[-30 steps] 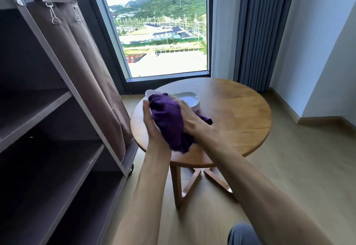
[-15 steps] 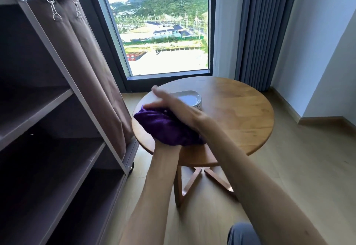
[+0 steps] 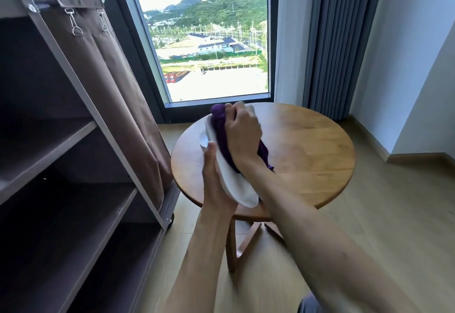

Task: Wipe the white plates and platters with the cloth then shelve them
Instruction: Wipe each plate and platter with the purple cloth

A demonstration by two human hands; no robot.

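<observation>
My left hand [image 3: 213, 177] holds a white oval platter [image 3: 234, 182] tilted on edge above the round wooden table [image 3: 307, 155], gripping its underside. My right hand [image 3: 242, 133] clutches a bunched purple cloth [image 3: 220, 130] and presses it against the platter's upper face. Behind the platter's left rim, a bit of another white plate [image 3: 203, 139] shows on the table; the rest of that stack is hidden by my hands.
A brown shelving cart [image 3: 73, 145] with open shelves and a fabric side stands at the left, close to the table. A window and grey curtain lie behind. Wooden floor surrounds the table.
The platter has tipped up from nearly flat to steeply tilted, its white underside now facing me. My right hand moved with the cloth toward the platter's far end.
</observation>
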